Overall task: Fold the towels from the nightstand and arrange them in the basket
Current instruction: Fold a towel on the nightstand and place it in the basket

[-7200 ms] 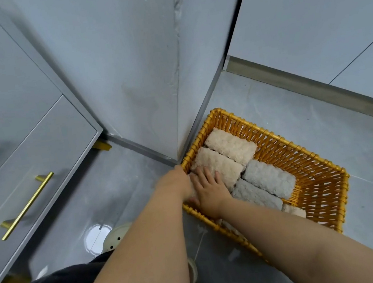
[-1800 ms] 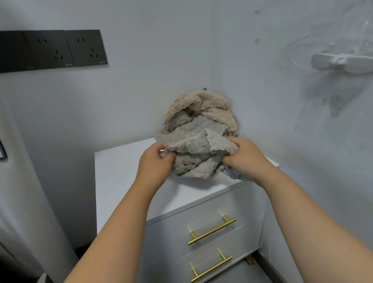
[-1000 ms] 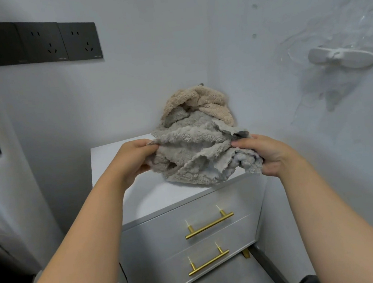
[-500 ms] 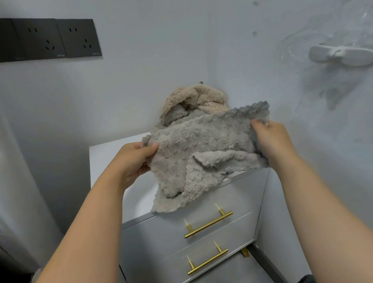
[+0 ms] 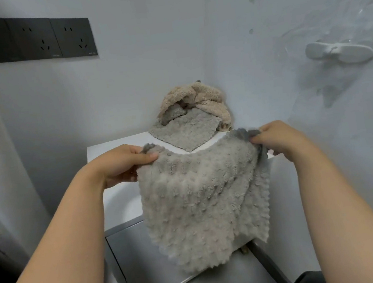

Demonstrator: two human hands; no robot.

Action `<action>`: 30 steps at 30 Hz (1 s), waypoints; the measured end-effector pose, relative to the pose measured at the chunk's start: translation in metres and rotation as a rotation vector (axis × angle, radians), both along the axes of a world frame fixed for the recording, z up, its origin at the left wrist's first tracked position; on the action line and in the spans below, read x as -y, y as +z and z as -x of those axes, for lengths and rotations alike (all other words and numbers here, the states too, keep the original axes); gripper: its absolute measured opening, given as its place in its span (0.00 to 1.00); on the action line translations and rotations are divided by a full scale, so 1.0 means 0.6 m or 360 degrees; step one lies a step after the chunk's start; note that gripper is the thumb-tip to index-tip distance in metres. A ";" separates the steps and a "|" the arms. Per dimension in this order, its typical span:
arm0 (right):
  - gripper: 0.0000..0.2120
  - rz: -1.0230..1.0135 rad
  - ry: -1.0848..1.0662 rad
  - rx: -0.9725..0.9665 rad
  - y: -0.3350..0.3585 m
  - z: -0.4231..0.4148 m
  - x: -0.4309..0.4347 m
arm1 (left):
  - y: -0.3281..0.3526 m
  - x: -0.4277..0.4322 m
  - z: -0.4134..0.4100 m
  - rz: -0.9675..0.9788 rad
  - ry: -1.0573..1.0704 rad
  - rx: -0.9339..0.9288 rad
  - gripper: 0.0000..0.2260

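Observation:
A grey bobbled towel [image 5: 202, 201] hangs spread open in front of the white nightstand [image 5: 117, 198]. My left hand [image 5: 122, 164] pinches its top left corner and my right hand [image 5: 273, 140] pinches its top right corner. The cloth droops below them and hides the drawer fronts. Behind it, in the back right corner of the nightstand top, lies a pile of towels [image 5: 191, 114]: a grey one flat in front, a beige one crumpled on top. The basket is out of view.
Grey walls meet in a corner right behind the nightstand. A black socket panel [image 5: 29, 39] is on the left wall, a white wall fitting [image 5: 339, 52] on the right wall. A dark object [image 5: 306, 282] shows at the bottom right edge.
The grey towel has been pulled clear of the pile toward me and spread out between both hands. It now hangs lower, and a second grey towel lies exposed on the nightstand.

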State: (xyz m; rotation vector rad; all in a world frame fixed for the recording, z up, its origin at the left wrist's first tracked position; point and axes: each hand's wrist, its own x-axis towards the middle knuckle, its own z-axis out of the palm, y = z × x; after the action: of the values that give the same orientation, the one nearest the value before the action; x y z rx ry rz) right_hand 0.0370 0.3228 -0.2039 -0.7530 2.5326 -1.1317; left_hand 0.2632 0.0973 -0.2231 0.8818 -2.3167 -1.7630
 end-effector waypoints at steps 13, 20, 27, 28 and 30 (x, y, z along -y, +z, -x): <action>0.14 0.0200 -0.0110 0.0251 -0.038 0.030 0.058 | -0.017 0.030 0.030 0.0292 0.0520 0.0201 0.15; 0.18 0.0671 -0.0294 -0.0192 -0.084 0.027 0.121 | -0.040 0.045 0.074 -0.0033 0.1088 -0.0494 0.08; 0.25 0.0381 0.0222 -0.0530 -0.128 -0.017 0.142 | -0.103 0.002 0.105 0.1143 0.0190 -0.0008 0.29; 0.21 0.0287 0.0265 -0.0618 -0.132 -0.025 0.143 | -0.111 0.002 0.109 0.1225 0.0091 0.0122 0.27; 0.14 0.0040 0.0369 -0.0748 -0.137 -0.037 0.144 | -0.120 0.002 0.111 0.1383 -0.0113 0.0468 0.24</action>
State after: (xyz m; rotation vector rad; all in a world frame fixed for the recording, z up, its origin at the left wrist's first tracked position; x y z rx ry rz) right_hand 0.0591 0.2366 -0.2860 -1.4221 2.6942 -1.0011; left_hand 0.1963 0.0960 -0.2950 0.9032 -2.8873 -0.4917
